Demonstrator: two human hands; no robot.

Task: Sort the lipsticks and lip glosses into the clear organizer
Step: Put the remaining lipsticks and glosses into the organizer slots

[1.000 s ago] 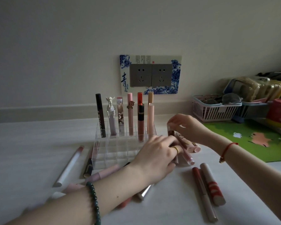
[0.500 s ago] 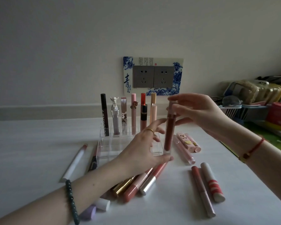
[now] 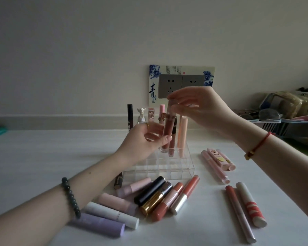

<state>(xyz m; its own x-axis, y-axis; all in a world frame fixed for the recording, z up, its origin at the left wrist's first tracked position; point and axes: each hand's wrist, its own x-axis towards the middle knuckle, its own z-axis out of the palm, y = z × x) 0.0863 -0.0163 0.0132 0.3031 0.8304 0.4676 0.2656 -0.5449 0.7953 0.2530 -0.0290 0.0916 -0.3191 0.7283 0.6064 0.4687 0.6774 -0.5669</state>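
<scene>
Head view. A brown lip gloss (image 3: 168,129) is held upright at the centre of the frame, over the rear rows of the clear organizer (image 3: 183,170), which stands on the white bench (image 3: 43,157). The right hand (image 3: 201,107) reaches in from the right edge and pinches the cap end of the tube between thumb and fingertips. The left hand (image 3: 142,139) comes from the lower left and grips the lower part, with the thumb laid across the front of the tube. The tube's base is level with the organizer's upper rim; whether it has entered a compartment cannot be told. In the back row stand a black tube (image 3: 129,116), a tube with a white figurine cap (image 3: 141,115), a pink tube (image 3: 161,110) and a peach tube (image 3: 182,137). In front of the organizer lie a lavender tube (image 3: 100,223), a white tube (image 3: 112,214), a black lipstick (image 3: 149,190), a gold-capped lipstick (image 3: 156,199) and two coral glosses (image 3: 167,201). To the right of the organizer lie a clear pink gloss (image 3: 215,167) and printed pink tubes (image 3: 220,158). At lower right lie a slim red tube (image 3: 240,213) and a white tube with red stripes (image 3: 251,205).
</scene>
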